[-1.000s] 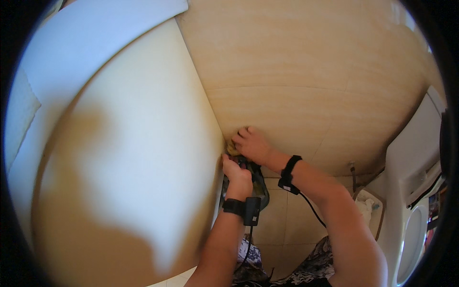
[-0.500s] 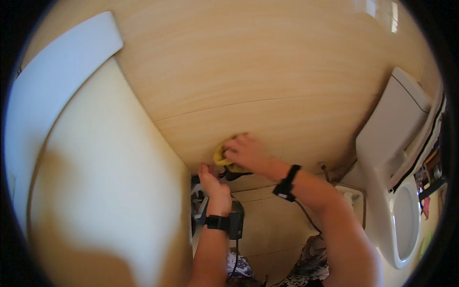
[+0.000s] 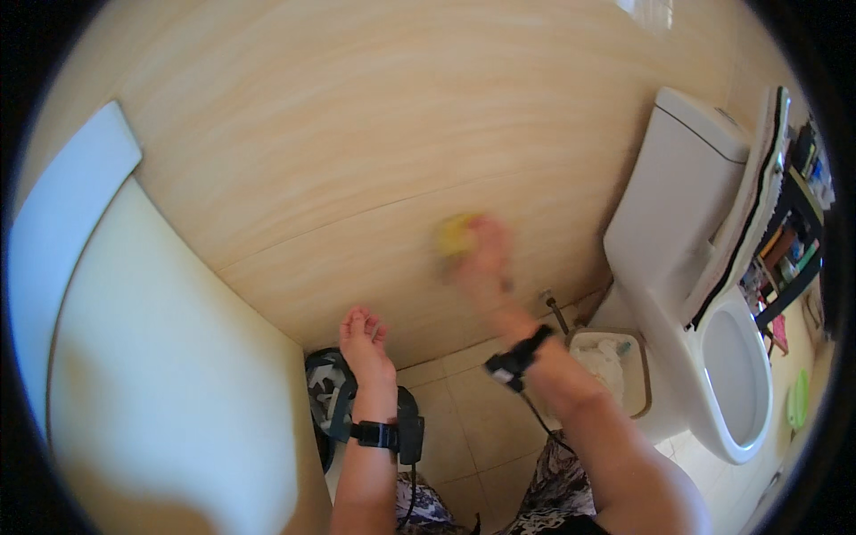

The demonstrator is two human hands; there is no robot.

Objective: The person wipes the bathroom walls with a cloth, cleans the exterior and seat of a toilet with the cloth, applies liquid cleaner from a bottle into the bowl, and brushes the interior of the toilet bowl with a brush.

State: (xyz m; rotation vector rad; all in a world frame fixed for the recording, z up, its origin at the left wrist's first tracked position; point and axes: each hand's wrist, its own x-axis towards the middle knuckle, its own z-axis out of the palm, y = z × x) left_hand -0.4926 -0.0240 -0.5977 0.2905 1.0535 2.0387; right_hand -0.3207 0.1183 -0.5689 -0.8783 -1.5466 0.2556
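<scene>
Beige, faintly streaked tiles cover the wall point(image 3: 339, 178) in front of me, meeting a paler tiled floor point(image 3: 459, 428). Low against that wall, the person's right hand point(image 3: 488, 254) holds a yellow cloth point(image 3: 455, 234), fingers closed around it. Both are blurred, so I can't say for certain whether the cloth is pressed to the tiles or just off them. Down to its left, the left hand point(image 3: 366, 348) is empty, palm turned up, fingers loosely curled and slightly parted, near a dark container point(image 3: 330, 392) beside a large cream panel point(image 3: 178, 348). Each wrist wears a black strap; on the right strap point(image 3: 524, 357) sits a small pale label point(image 3: 506, 375), its print too small to make out. Just beyond the right forearm stands a bin point(image 3: 646, 383) with a white plastic bag point(image 3: 602, 361) inside. Next to it is a white toilet point(image 3: 651, 214), lid raised. At the far right, a dark rack point(image 3: 790, 287) carries small colourful packages, their lettering unreadable from here, and a green basin point(image 3: 797, 400) is near it.
</scene>
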